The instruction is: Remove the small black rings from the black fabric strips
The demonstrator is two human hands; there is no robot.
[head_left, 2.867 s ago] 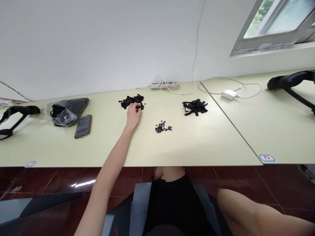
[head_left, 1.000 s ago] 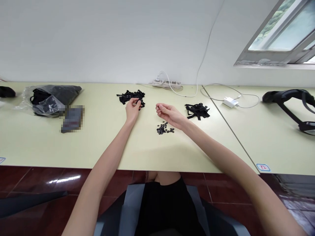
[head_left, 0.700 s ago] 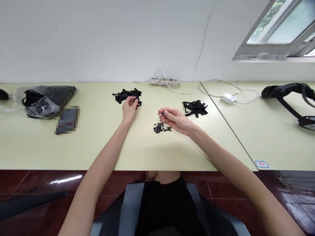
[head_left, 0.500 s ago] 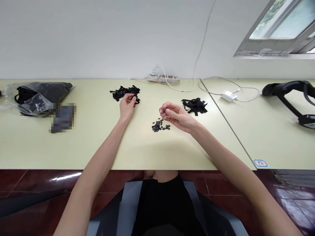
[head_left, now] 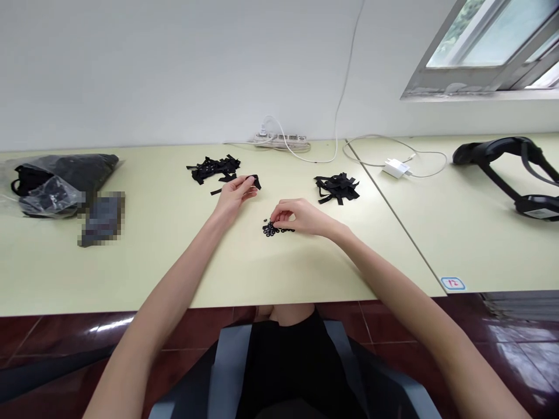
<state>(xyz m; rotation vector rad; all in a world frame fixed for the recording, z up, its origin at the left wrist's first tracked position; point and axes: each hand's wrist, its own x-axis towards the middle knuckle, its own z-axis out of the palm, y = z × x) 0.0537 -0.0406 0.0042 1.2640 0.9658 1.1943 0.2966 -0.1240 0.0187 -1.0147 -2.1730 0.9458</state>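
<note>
My left hand [head_left: 234, 196] is raised a little above the table, its thumb and fingers closed on a short black fabric strip [head_left: 257, 182]. Just behind it lies a loose heap of black strips [head_left: 213, 169]. My right hand [head_left: 303, 217] is down at a small pile of black rings [head_left: 269, 230], thumb and fingertips pinched together there. Whatever sits between those fingertips is too small and hidden to make out. A second heap of black strips [head_left: 338, 187] lies beyond my right hand.
A clear plastic bag of black material [head_left: 65, 180] and a blurred dark item [head_left: 102, 218] lie at left. Along the wall is a power strip [head_left: 282, 140] with cables. A white charger [head_left: 396, 168] and a black headset [head_left: 502, 154] are on the right.
My left hand has moved right, off the left heap, with a black strip now showing in its grip. My right hand has lowered from above the table to the ring pile.
</note>
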